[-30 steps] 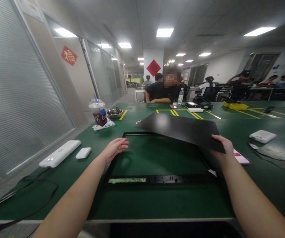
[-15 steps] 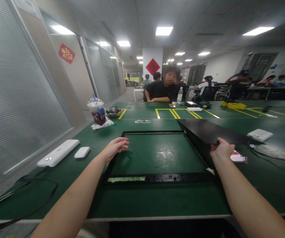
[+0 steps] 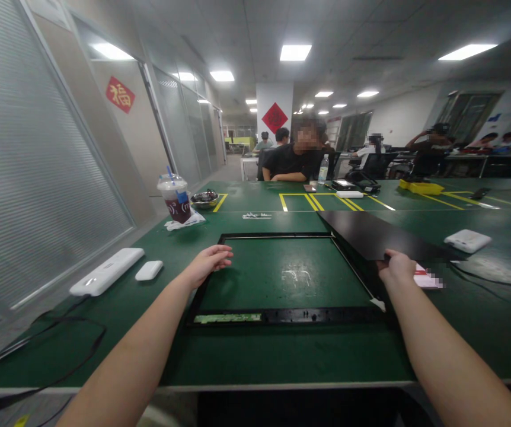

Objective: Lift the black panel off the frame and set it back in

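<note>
A black rectangular frame [image 3: 277,316] lies flat on the green table, with a strip of green circuit board [image 3: 226,318] along its near side. My left hand [image 3: 211,264] is at the frame's left side, fingers stretched loosely inward over it; whether it touches the frame I cannot tell. My right hand [image 3: 396,267] grips the near edge of a thin, dark flat panel [image 3: 371,232], thumb on top. This panel is tilted and raised off the table at the frame's right side. A small white piece [image 3: 377,305] shows at the frame's near right corner.
Left are a drink cup [image 3: 176,201], a metal bowl [image 3: 204,199], a white power bank [image 3: 108,271] and a small white case [image 3: 149,270]. A white device [image 3: 467,240] with cables stands right. Small white pieces [image 3: 256,216] lie beyond the frame. A person [image 3: 293,157] sits opposite.
The panel in my right hand has shifted very slightly left and its tilt has changed a little. My left hand and the frame look the same; the view has moved slightly.
</note>
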`<state>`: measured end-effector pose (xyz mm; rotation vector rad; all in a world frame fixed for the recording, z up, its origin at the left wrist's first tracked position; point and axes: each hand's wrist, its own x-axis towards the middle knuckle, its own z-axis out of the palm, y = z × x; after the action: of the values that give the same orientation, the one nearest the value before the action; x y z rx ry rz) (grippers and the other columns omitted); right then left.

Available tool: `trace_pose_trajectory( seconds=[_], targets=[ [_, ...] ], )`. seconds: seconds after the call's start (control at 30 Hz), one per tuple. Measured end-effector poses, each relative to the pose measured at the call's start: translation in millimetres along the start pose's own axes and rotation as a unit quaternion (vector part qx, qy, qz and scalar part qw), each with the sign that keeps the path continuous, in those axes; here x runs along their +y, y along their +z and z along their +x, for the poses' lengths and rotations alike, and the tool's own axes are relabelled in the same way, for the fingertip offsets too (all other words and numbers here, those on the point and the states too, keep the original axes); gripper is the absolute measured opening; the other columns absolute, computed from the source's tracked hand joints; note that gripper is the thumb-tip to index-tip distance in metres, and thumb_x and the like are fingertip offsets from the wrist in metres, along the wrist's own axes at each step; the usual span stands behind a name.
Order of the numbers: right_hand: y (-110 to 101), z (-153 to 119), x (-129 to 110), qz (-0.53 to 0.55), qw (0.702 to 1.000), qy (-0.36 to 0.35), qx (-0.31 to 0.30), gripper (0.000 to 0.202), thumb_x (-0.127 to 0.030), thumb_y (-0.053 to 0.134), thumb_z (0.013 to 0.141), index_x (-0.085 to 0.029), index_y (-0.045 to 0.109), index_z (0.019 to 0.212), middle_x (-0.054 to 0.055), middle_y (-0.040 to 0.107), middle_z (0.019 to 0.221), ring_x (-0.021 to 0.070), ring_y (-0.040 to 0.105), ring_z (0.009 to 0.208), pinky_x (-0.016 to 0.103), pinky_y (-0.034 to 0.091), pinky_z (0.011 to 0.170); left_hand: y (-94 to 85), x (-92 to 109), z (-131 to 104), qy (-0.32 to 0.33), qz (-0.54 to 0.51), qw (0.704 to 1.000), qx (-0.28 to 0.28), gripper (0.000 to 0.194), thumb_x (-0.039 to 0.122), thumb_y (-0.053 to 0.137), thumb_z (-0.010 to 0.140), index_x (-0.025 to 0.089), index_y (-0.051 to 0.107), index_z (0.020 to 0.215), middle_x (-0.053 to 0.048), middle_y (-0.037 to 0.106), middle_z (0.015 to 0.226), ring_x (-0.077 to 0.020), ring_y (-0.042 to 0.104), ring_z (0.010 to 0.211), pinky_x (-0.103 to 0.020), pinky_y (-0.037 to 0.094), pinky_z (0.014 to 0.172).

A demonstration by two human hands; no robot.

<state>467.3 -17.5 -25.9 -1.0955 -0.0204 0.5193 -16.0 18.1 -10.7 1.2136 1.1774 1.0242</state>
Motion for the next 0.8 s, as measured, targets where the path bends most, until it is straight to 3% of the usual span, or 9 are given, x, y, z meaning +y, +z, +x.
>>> trace_pose_trajectory(
  seconds=[0.2,0.43,0.6,0.8],
  targets=[
    [-2,1,0,-0.004,1.0,0.017,0.007,0.038,0.001,0.055,0.059,-0.022,0.043,0.086,-0.004,0.058,0.087,0.0129,0.063,0.075,0.03,0.062,0.061,0.2,-1,0,-0.002,-0.005,1.0,-0.005,0.03,0.027,0.079,0.071,0.016,0.068,0.097,-0.009,0.073,0.099,-0.0117,0.068,0.071,-0.023,0.053,0.069],
    [1,-14,-13,0.031,0.999,-0.026,-0.015,0.041,0.002,0.06,0.061,-0.023,0.044,0.089,-0.007,0.06,0.083,0.0095,0.063,0.068,0.022,0.058,0.057,2.4,3,-2,-0.007,-0.014,1.0,0.003,0.024,0.024,0.077,0.075,0.015,0.069,0.095,-0.009,0.074,0.097,-0.0115,0.068,0.07,-0.022,0.053,0.066],
    [5,-22,-19,0.075,0.992,-0.009,-0.098,0.035,0.002,0.062,0.06,-0.021,0.048,0.083,-0.005,0.064,0.077,0.011,0.065,0.066,0.023,0.06,0.059,6.6,10,-5,-0.021,-0.078,0.996,0.047,0.012,0.023,0.067,0.086,0.013,0.068,0.093,-0.009,0.073,0.088,-0.0131,0.069,0.068,-0.022,0.054,0.063],
    [-3,-16,-18,0.023,0.967,0.068,-0.246,0.018,-0.01,0.064,0.067,-0.019,0.06,0.081,0.002,0.068,0.069,0.0193,0.069,0.064,0.033,0.064,0.062,5.0,18,-5,-0.027,-0.182,0.975,0.122,0.016,0.022,0.054,0.095,0.013,0.066,0.091,-0.009,0.071,0.084,-0.0137,0.069,0.068,-0.024,0.057,0.063]
  ],
)
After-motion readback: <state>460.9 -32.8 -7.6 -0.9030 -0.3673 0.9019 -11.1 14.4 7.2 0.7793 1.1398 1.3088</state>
